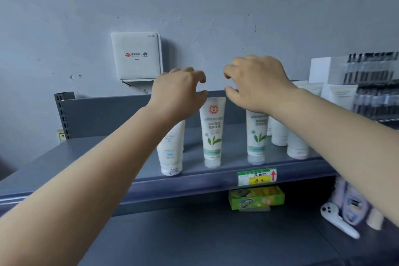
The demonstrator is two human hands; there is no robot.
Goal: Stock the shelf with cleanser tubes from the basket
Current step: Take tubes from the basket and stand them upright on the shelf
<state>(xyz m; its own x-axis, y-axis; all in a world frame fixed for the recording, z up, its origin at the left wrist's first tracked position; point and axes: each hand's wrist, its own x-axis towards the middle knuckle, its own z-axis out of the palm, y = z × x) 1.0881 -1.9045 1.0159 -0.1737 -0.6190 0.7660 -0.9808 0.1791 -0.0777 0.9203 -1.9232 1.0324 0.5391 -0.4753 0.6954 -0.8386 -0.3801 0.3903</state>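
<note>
- Your left hand (pixel 179 95) hangs above the upper shelf (pixel 121 157), fingers loosely curled and gripping nothing, just to the left of the top of the green-leaf tube (pixel 212 131).
- Your right hand (pixel 257 84) hovers just to the right of that tube's top, thumb and fingers bent toward each other with a gap between them, and holds nothing.
- The green-leaf tube stands upright on its cap near the front edge of the upper shelf; neither hand touches it, though your left thumb tip comes very close to its top edge.
- To the left of the green-leaf tube stands a white tube (pixel 170 149) with blue marks, partly behind your left wrist.
- To the right of the green-leaf tube stands a second leaf tube (pixel 257 136), its top hidden by your right hand.
- Further right of it are plain white tubes (pixel 296 144), partly behind your right forearm.
- Below and to the right of the green-leaf tube, a green and yellow price label (pixel 257 176) sticks to the shelf's front lip.
- Under that label, on the lower shelf, lies a green box (pixel 257 197).
- Up and to the left of the green-leaf tube, a white router box (pixel 136 55) sits on the wall.
- The basket is out of view.
</note>
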